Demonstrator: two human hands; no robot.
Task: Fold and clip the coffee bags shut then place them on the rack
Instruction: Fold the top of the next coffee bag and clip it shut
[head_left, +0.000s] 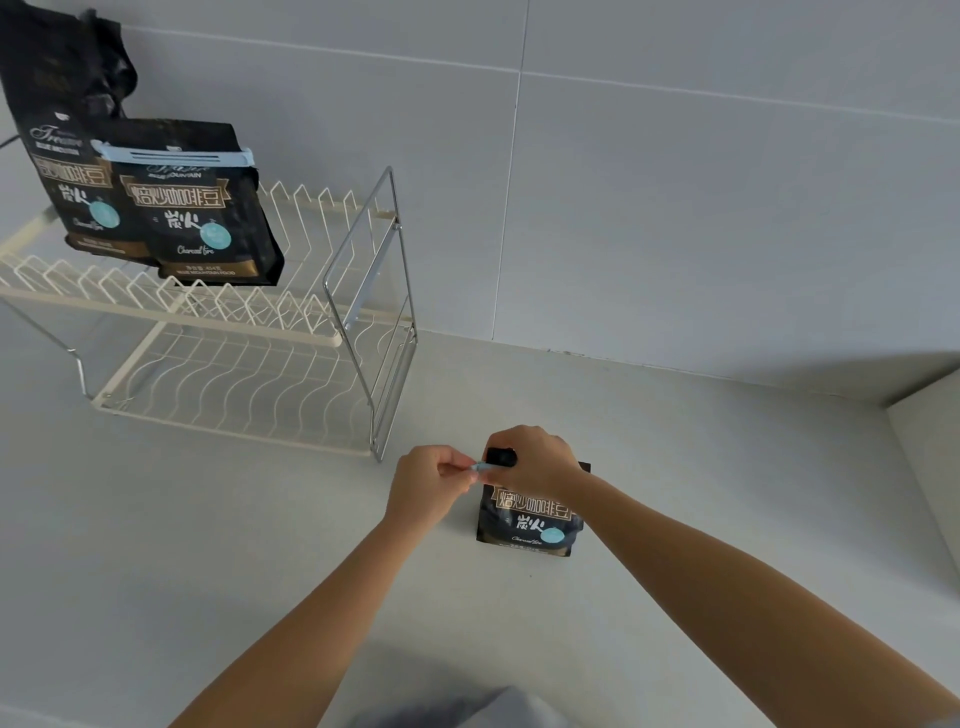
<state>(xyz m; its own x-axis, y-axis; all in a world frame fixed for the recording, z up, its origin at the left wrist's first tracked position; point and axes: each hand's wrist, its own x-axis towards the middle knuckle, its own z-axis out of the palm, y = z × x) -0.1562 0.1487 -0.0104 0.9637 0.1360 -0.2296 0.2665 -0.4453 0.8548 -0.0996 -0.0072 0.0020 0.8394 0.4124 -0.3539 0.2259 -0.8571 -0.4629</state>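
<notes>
My right hand (535, 457) presses the folded top of the coffee bag (530, 525) standing on the desk (208, 545). My left hand (431, 480) pinches a pale blue clip (480, 467) at the fold. I should hold the fold flat, slide the clip fully across.
</notes>
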